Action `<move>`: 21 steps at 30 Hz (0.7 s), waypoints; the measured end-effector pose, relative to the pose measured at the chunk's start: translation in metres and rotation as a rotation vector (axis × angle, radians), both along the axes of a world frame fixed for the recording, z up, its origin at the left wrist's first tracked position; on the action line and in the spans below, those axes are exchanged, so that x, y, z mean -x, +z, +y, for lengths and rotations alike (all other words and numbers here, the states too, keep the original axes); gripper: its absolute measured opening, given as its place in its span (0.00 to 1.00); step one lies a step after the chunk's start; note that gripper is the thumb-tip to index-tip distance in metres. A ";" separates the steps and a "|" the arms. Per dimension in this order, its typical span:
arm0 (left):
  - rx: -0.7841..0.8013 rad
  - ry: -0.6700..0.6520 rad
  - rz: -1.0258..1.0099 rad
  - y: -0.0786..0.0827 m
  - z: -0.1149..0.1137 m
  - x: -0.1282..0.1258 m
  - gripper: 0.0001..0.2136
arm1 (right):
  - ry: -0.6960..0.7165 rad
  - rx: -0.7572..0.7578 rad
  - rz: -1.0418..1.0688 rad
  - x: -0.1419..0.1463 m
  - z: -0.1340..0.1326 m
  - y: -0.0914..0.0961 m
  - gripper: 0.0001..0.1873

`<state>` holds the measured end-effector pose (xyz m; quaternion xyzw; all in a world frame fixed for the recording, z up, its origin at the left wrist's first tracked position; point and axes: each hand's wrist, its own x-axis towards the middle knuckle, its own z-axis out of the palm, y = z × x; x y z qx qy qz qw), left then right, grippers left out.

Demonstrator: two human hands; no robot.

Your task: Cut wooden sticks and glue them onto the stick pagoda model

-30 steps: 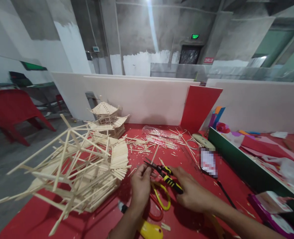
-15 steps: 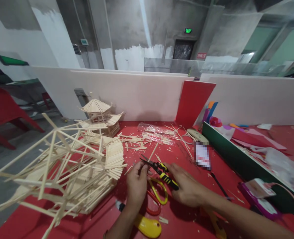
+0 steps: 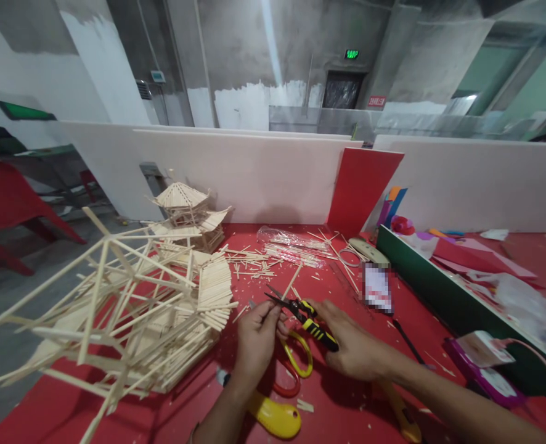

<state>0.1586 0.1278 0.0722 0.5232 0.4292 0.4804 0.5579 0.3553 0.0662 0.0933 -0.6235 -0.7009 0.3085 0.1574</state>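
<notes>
My right hand (image 3: 354, 348) grips the black-and-yellow handles of a pair of cutters (image 3: 301, 311), whose blades point left over the red table (image 3: 328, 394). My left hand (image 3: 257, 339) is closed in a pinch at the blade tips, holding a small thin wooden stick that is hard to make out. Below the hands lie red-and-yellow scissors (image 3: 296, 367). A large model of thin wooden sticks (image 3: 138, 314) lies tilted just left of my left hand.
A smaller stick pagoda (image 3: 185, 213) stands at the back left. Loose sticks and a clear bag of sticks (image 3: 291, 246) lie behind the hands. A yellow tool (image 3: 273, 419) is near my left wrist. A green-edged tray (image 3: 439, 296) with coloured paper is at right; white boards (image 3: 264, 179) wall the back.
The view shifted slightly. Both hands stay together at the cutters; the blades look a bit more shut around the stick.
</notes>
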 end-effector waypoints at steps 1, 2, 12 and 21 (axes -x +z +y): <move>0.011 -0.010 -0.006 0.001 -0.001 0.000 0.12 | 0.012 -0.016 -0.002 0.000 0.000 0.001 0.45; 0.022 -0.018 -0.010 0.002 -0.002 0.000 0.12 | 0.025 -0.040 0.003 0.000 -0.001 0.003 0.43; 0.159 -0.088 -0.120 -0.002 -0.003 -0.001 0.15 | 0.056 -0.017 -0.042 -0.005 -0.001 -0.001 0.48; 0.333 -0.258 -0.300 0.010 -0.003 0.005 0.16 | 0.119 -0.062 0.010 -0.007 -0.005 0.007 0.45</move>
